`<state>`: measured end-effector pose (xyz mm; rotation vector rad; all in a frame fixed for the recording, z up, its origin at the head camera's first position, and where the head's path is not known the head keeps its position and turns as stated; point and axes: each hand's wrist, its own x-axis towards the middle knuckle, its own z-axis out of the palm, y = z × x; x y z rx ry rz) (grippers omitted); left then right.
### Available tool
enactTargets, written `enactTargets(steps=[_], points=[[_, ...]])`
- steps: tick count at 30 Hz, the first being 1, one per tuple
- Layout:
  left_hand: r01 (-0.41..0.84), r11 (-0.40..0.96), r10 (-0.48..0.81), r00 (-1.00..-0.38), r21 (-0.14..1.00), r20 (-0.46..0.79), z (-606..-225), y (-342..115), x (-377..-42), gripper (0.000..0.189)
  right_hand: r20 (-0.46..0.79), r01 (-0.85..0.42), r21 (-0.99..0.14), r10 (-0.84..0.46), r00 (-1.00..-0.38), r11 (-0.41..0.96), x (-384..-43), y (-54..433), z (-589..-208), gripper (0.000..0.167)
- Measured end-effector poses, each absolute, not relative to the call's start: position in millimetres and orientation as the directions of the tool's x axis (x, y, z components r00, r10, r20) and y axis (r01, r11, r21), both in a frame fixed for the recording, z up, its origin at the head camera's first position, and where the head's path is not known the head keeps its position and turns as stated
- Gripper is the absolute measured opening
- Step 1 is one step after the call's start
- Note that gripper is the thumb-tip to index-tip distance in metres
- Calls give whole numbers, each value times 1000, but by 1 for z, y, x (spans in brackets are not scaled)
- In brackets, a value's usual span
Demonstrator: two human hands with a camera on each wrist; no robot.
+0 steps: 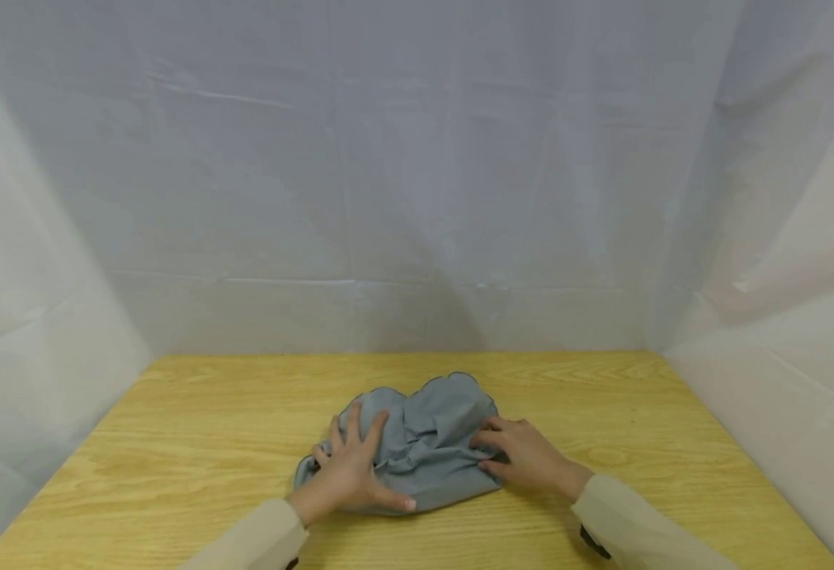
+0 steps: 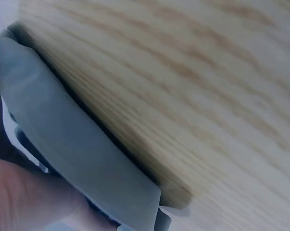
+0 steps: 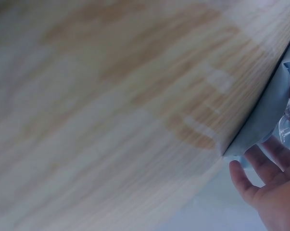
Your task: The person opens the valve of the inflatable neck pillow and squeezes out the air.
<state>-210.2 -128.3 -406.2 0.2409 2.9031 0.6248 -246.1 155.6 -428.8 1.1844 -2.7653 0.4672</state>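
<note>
A crumpled grey-blue cloth (image 1: 434, 475) with a scalloped, dark-trimmed far edge lies on the wooden table, its near edge folded fairly straight. My left hand (image 1: 352, 471) rests on its left part, fingers spread and thumb stretched along the near edge. At the cloth's right end is my right hand (image 1: 523, 455), fingers bent loosely over the fabric with a gap to the thumb. In the right wrist view, those fingers (image 3: 265, 166) touch the cloth (image 3: 265, 113); a small clear plastic piece (image 3: 285, 125) shows beside them. The left wrist view shows the folded cloth band (image 2: 82, 139) beside the thumb.
The yellow wood-grain table (image 1: 196, 443) extends around the cloth on all sides. Pale sheeting (image 1: 388, 198) hangs behind the table and along both its sides. Light sleeves (image 1: 637, 522) cover both forearms.
</note>
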Motion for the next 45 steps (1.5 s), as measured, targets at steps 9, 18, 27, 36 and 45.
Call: enactTargets(steps=[9,18,27,36,45], points=[[205,899,246,-967,388,-60,-410,-127,-209,123,206,-720,-240,-691,-693,651,-247,156,-430,22],[270,919,259,-963,286,76,-413,-122,-213,106,201,-717,-248,-689,-696,652,-247,155,-428,24],[315,921,298,-949,230,105,-410,-122,-216,92,203,-721,-250,-693,-691,646,-248,156,-429,25],[388,880,403,-915,276,2,-404,-126,-223,101,206,-728,-257,-700,-684,636,-248,156,-429,26],[530,834,537,-844,151,-2,-401,-125,-232,101,191,-719,-267,-695,-693,642,-247,157,-428,27]])
